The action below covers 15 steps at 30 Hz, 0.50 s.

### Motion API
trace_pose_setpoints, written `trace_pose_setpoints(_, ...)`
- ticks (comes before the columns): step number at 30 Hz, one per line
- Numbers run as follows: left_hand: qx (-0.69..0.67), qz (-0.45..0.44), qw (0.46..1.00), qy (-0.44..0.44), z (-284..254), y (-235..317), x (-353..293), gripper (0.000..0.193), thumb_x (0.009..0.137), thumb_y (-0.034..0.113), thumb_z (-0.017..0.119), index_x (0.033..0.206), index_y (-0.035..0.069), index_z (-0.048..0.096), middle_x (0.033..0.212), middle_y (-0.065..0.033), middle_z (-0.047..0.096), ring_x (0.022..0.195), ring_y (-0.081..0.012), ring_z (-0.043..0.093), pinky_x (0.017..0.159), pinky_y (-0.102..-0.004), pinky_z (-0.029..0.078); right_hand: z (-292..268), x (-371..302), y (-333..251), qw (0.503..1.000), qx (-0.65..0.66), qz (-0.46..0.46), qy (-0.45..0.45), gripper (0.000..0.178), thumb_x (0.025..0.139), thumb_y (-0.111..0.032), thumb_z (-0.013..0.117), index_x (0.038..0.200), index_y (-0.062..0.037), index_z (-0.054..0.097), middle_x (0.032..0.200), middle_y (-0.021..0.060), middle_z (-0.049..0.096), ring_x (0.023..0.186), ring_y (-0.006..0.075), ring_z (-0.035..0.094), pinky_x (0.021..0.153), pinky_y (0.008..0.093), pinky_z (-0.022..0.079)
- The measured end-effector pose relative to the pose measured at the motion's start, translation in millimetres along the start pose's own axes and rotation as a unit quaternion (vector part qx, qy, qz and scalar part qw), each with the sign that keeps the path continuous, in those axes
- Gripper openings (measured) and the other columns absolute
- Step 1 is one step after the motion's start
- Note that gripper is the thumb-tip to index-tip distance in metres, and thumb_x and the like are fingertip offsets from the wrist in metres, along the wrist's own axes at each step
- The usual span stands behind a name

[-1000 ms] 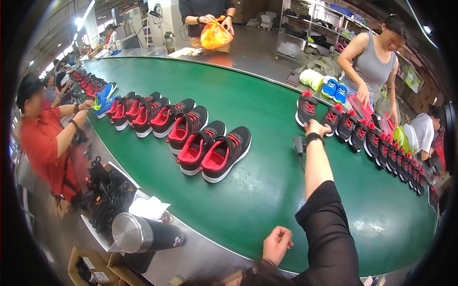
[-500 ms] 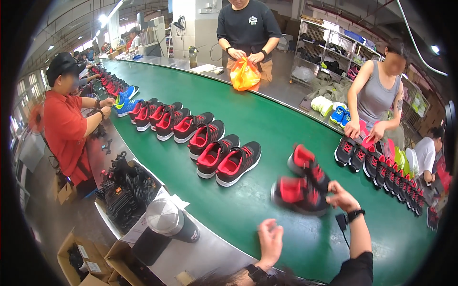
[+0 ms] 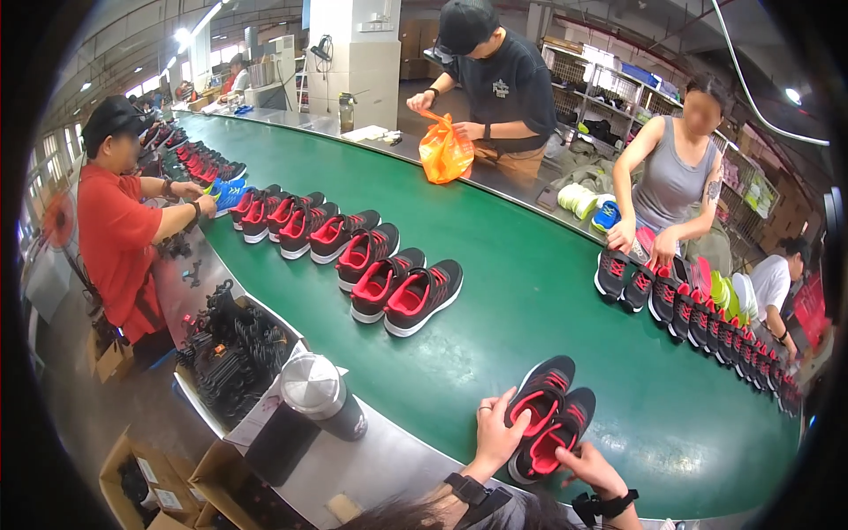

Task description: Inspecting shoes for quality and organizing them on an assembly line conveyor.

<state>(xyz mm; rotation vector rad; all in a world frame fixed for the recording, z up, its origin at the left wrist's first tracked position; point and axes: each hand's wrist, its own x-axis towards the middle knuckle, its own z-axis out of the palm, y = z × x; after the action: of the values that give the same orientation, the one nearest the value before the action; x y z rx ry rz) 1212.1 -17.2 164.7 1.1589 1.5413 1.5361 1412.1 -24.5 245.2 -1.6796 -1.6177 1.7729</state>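
A pair of black sneakers with red linings and white soles lies on the green belt in front of me, toes pointing away and to the right. My left hand (image 3: 500, 435) grips the left sneaker (image 3: 541, 397) at its collar, thumb by the opening and fingers along the outer side. At the heel end of the right sneaker (image 3: 579, 415), my right hand (image 3: 597, 470) holds the collar from the right, its fingertips at the red lining. The two sneakers stand side by side, touching.
A row of matching sneakers (image 3: 424, 296) runs along the green belt (image 3: 521, 265) to the far left. Nearer me are a silver-lidded cup (image 3: 314, 389) and a box of black parts (image 3: 234, 353). Co-workers handle a blue shoe (image 3: 228, 194), an orange bag (image 3: 444, 152) and lined-up sneakers (image 3: 638, 287).
The pair came nearer to me and turned so its heels face me. My left hand, empty before, has moved onto the left sneaker; my right hand shifted from the toes to the heel end.
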Motion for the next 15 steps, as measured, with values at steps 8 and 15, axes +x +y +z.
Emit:
trace_pose_setpoints(8,-0.149,-0.083,0.981,0.095,1.3,-10.9,-3.6,0.062,0.076,0.011,0.061,0.135,-0.002,0.045,0.125,-0.018,0.049,0.116,-0.0274,0.051,0.1,-0.034,0.041,8.0,59.3,15.8,0.966,0.127,-0.147,0.17,0.031,0.087,-0.01,0.059,0.114,0.0042,0.057,0.101,0.0096,0.064,0.086,0.0138,0.061,0.074,0.0255,0.05)
trace_pose_setpoints(15,-0.512,-0.236,0.825,-0.048,-14.9,8.4,12.3,0.056,0.084,0.002,0.038,0.14,-0.002,0.039,0.132,-0.0092,0.053,0.114,-0.0169,0.055,0.098,-0.0284,0.042,-10.0,67.7,26.3,0.894,0.377,-0.235,0.064,0.043,0.092,-0.026,0.053,0.123,0.0033,0.053,0.113,0.0077,0.062,0.104,0.018,0.059,0.095,0.0321,0.044)
